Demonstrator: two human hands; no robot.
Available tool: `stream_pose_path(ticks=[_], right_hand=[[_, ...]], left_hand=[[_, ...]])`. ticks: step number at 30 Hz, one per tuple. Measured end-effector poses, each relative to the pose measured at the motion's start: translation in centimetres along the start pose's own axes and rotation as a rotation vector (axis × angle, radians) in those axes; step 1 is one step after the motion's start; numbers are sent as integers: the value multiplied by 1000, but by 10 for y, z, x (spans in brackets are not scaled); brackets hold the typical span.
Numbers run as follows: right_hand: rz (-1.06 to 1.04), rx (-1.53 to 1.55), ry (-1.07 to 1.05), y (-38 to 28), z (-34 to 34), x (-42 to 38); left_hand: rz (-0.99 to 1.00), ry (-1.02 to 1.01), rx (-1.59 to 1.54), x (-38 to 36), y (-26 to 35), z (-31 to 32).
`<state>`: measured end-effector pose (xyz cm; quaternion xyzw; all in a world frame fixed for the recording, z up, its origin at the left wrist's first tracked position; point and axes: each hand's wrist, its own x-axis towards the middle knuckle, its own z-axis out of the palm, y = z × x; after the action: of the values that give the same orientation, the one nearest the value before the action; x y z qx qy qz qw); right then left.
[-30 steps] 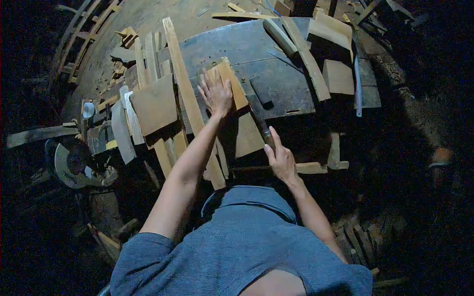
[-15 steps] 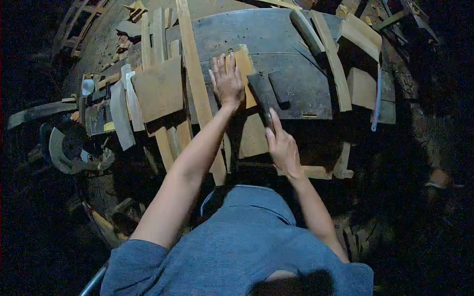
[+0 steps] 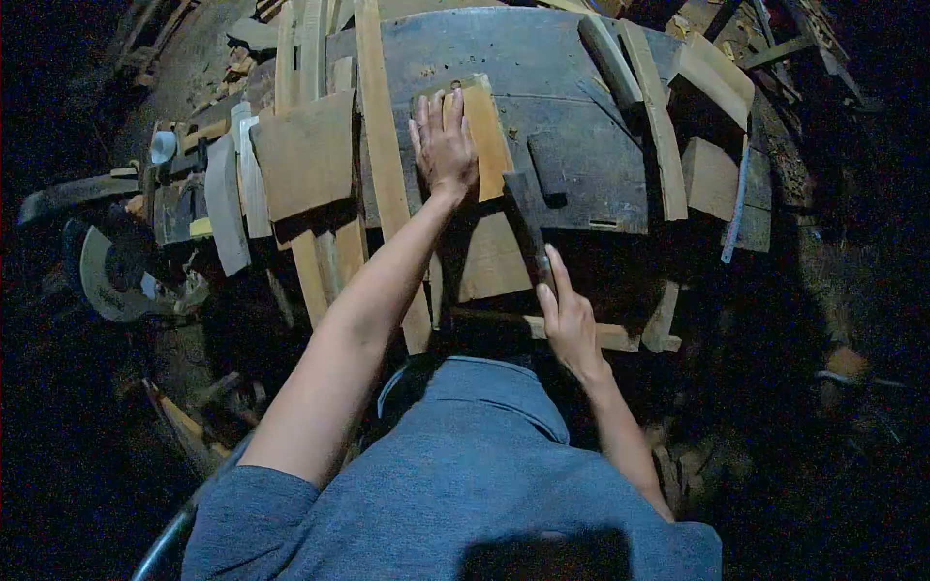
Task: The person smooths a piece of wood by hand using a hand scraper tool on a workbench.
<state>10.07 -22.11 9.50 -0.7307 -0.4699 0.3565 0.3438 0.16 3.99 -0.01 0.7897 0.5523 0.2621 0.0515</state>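
My left hand (image 3: 447,153) lies flat with its fingers stretched out, pressing on a yellowish wooden board (image 3: 490,145) on the bench. The fingers cover the left part of this board. Wrapped round the handle end of a dark, long-bladed hand saw (image 3: 524,215) is my right hand (image 3: 572,324), its index finger stretched along the tool. The saw's far end is at the board's lower right corner; its teeth do not show. Below the board, another wooden piece (image 3: 496,257) juts out at the bench's near edge.
A dark flat block (image 3: 549,167) lies right of the board on the worn bench top (image 3: 581,126). Long wooden strips (image 3: 381,126) and a square wooden block (image 3: 308,155) lie to the left. More blocks (image 3: 710,82) and a thin blue strip (image 3: 738,203) are at the right.
My right hand has drawn the saw back toward my body and slightly right. My left hand stays flat on the board. The whole view has shifted a little.
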Motion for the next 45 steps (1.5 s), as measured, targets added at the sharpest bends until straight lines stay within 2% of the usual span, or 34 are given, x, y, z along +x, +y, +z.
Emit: stream_pose_path(ticks=[3,7,11,12,15,16,19,20,23,24,25,27,29,31,32,33,35,39,40,45], right_hand=[[110,36,-90,-3,-5,-3],[153,30,-143,-15,-8,53],[99,43,-112,-7,-13,19],[175,141,-144,-15,-19,6],[251,88,-195,-23,-23,5],[139,51,-139,-14,-18,15],[159,4,-151,-16,-13,57],[102,35,-114,-14,-10,62],[180,61,-166,-14,-14,36],[70,73,-107,-7,-10,21],[75,72,-119,-1,-9,9],[183,151,-145,-8,-12,-6],[160,134,-141,-3,-7,18],[-20,108,-50,2,5,59],[95,97,-142,-6,1,75],[88,102,-134,-9,2,77],[60,128,-98,-12,3,72],[147,126,-158,-9,-10,14],[95,126,-124,-5,-9,12],[-51,62,-43,-11,0,91]], left_hand=[[7,-8,-8,-2,0,-1],[-4,-6,-11,-5,-1,-1],[17,6,21,-1,-6,8],[5,-1,23,0,-4,5],[-1,-9,-5,-3,-2,3],[4,0,-2,-2,-2,3],[6,11,-7,-2,-3,2],[5,3,-19,-1,-2,2],[12,8,-13,-2,-3,3],[4,7,-12,0,-2,2],[4,4,-8,2,-2,2],[0,-11,-3,-7,-4,1],[-5,-9,-24,-2,-1,0],[-5,-9,-20,-2,-1,-1],[-7,-11,-17,-3,-1,-2],[-5,-13,-15,-3,-1,-2],[-12,1,-20,-1,0,0],[-23,-8,-11,-2,-3,1],[-12,-14,-11,-3,-2,-1],[-17,-9,-19,-2,-1,-2]])
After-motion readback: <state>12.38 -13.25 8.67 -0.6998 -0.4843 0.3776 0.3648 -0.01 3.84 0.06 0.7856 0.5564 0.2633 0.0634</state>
